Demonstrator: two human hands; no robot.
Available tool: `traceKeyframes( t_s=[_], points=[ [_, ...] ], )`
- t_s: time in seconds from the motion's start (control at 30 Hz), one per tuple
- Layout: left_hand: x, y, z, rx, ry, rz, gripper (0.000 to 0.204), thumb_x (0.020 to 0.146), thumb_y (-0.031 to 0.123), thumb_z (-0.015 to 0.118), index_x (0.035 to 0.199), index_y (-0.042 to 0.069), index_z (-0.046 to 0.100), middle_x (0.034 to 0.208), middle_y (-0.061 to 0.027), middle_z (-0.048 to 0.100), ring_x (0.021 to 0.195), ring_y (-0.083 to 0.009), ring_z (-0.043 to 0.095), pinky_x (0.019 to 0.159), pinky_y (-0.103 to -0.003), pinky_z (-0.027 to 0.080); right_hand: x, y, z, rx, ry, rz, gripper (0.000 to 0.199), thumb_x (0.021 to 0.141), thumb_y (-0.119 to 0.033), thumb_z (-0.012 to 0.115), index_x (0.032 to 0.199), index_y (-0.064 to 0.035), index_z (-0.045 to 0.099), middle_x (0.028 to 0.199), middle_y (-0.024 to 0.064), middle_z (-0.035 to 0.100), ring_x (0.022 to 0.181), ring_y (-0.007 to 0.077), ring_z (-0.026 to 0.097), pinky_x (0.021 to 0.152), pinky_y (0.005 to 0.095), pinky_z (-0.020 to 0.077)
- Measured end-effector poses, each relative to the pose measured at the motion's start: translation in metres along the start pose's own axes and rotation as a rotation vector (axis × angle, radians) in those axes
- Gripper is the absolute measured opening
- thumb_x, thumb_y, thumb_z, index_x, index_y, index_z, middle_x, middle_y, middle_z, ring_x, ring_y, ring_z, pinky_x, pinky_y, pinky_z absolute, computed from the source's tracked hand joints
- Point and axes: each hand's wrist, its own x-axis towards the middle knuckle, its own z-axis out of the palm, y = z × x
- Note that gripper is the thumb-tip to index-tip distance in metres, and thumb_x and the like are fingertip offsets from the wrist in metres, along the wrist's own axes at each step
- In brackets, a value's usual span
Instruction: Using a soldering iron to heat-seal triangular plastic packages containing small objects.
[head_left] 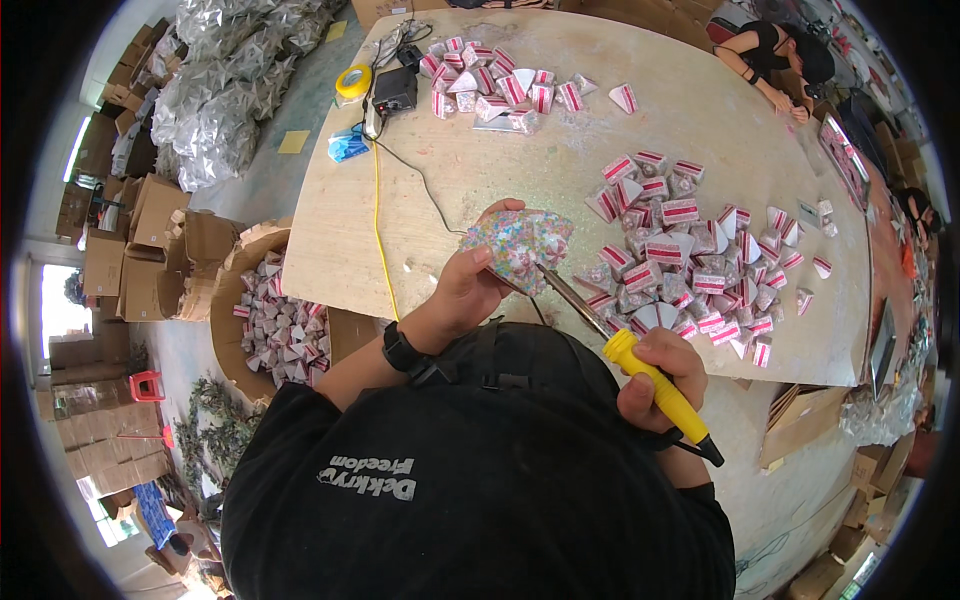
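Note:
My left hand [468, 287] is closed on a speckled, multicoloured faceted piece [515, 240] near the front edge of the table, thumb on the near side. A soldering iron [622, 352] with a yellow handle is gripped in my right hand [668, 372]. Its metal tip meets the lower right part of the speckled piece; whether it touches or hovers just above, I cannot tell. To the right of the piece lies a large heap of small wedge-shaped pieces [680, 212] with red-and-white bands. Part of the speckled piece is hidden behind my left fingers.
Another group of banded wedges [512, 90] lies farther back on the table [470, 160], near yellow tape [353, 81] and a black power unit [396, 90]. A yellow cable [377, 220] crosses the left side. An open carton [225, 330] holds more wedges. A person [765, 65] sits at the far right.

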Motion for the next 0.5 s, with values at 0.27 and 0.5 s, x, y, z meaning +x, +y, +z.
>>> traceKeyframes(
  t_s=[0.27,0.5],
  points=[
    [0.0021,-0.0027,0.0003,-0.028,-0.002,-0.013,0.074,0.079,0.038,0.070,0.139,0.013,0.035,0.133,-0.0122,0.051,0.121,-0.0276,0.054,0.098,-0.043,0.047,0.0068,0.0035,-0.0009,0.020,-0.054,-0.015,0.028,0.087,-0.024,0.066,0.099,-0.0010,0.056,0.076,0.0120,0.057,0.059,0.0197,0.057,0.056,0.0282,0.0452],
    [0.0026,-0.0046,0.0011,-0.043,-0.016,-0.030,0.074,0.080,0.038,0.070,0.139,0.012,0.035,0.133,-0.0138,0.051,0.122,-0.0283,0.053,0.100,-0.044,0.045,0.0072,0.0065,0.0004,-0.007,-0.068,-0.051,0.033,0.093,-0.030,0.061,0.101,0.0007,0.050,0.078,0.0122,0.055,0.058,0.0136,0.054,0.055,0.0245,0.0437]
  ],
)
